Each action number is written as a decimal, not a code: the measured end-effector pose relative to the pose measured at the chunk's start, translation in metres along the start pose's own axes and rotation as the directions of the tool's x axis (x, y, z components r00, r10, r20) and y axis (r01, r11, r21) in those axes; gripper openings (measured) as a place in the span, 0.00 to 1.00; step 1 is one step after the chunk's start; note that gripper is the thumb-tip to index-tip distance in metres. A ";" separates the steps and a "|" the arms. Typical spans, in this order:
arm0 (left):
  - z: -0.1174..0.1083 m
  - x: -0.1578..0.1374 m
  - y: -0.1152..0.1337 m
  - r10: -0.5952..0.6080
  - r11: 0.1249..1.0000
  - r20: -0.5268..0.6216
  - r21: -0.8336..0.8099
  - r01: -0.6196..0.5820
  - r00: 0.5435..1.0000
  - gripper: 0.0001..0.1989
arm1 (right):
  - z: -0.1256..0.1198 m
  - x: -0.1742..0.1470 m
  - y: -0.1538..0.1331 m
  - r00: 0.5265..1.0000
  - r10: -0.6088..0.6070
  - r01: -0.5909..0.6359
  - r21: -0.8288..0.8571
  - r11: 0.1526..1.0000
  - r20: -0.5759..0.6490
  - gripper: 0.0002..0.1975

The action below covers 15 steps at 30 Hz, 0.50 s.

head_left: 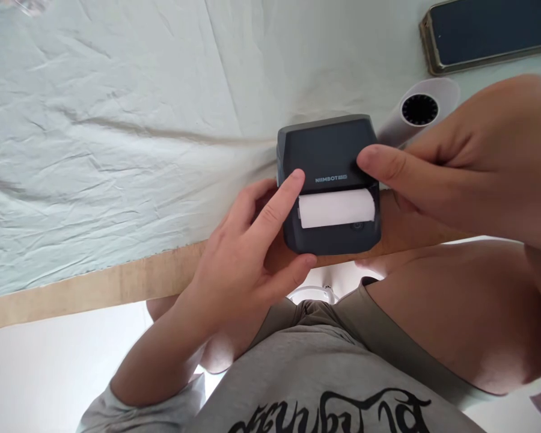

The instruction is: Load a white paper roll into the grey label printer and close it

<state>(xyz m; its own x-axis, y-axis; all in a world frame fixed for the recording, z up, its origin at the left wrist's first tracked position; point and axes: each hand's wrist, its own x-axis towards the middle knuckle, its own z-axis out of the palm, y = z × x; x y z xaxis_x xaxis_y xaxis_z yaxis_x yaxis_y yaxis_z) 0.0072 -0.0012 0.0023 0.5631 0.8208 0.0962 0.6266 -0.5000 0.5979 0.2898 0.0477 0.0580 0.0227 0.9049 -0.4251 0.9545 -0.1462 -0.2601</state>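
Pale cloth [117, 198], dark printer [327, 165]

The printer sits over the cloth's wooden edge [162, 270]; whether it rests or is lifted, I cannot tell. It looks rigid and fairly light, its smooth casing perhaps slippery. The paper [337, 208] across it would probably crease easily, so the sides seem the best hold. The left hand [241, 258] grasps the left side, forefinger on top, thumb at the near end. The right hand [469, 168] lays its thumb on the right side; its hidden fingers leave its grip uncertain. Beyond are a tube [397, 123] and a phone [496, 33].
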 end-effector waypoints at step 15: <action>-0.002 0.007 -0.001 0.023 0.999 -0.089 -0.021 -0.025 0.996 0.38 | 0.009 -0.001 -0.007 0.960 0.184 -0.249 0.348 0.904 0.210 0.49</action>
<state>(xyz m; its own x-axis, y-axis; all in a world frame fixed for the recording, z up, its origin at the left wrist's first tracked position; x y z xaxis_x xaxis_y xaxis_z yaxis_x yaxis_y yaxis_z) 0.0092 0.0055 0.0034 0.5271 0.8305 0.1801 0.6012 -0.5142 0.6117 0.2801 0.0441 0.0525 0.1352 0.7581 -0.6379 0.7537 -0.4966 -0.4304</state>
